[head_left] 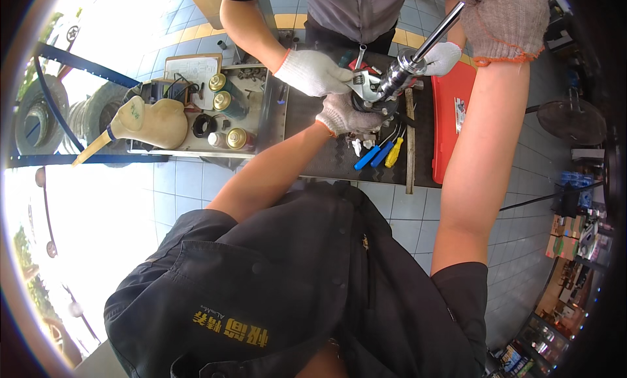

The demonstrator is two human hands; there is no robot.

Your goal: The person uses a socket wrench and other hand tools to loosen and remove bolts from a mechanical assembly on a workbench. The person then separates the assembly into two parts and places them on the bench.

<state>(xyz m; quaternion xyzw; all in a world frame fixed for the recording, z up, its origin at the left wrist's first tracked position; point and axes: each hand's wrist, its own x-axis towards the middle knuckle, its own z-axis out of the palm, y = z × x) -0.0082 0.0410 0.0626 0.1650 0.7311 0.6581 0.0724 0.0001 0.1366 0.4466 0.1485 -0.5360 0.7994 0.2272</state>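
Observation:
My left hand point(346, 115), in a grey glove, grips a black round part point(385, 105) at the base of a shiny cylinder assembly point(406, 66) with a long tilted rod point(441, 32). My right hand point(506, 22), also gloved, is raised at the rod's upper end; its fingers are hidden at the top edge. A co-worker's white-gloved hand point(313, 71) holds an adjustable wrench point(362, 83) against the assembly; their other hand point(443, 59) is beside the cylinder. Blue screwdrivers point(366, 157) and a yellow-handled one point(394, 153) lie just below my left hand.
A co-worker point(346, 6) stands across the dark bench point(304, 162). Left, a steel tray point(251, 149) holds spray cans point(222, 102), a clipboard point(192, 63) and a beige jug point(157, 123). Right lie a metal bar point(409, 175) and red case point(444, 162); blue rack with tires point(39, 117) at far left.

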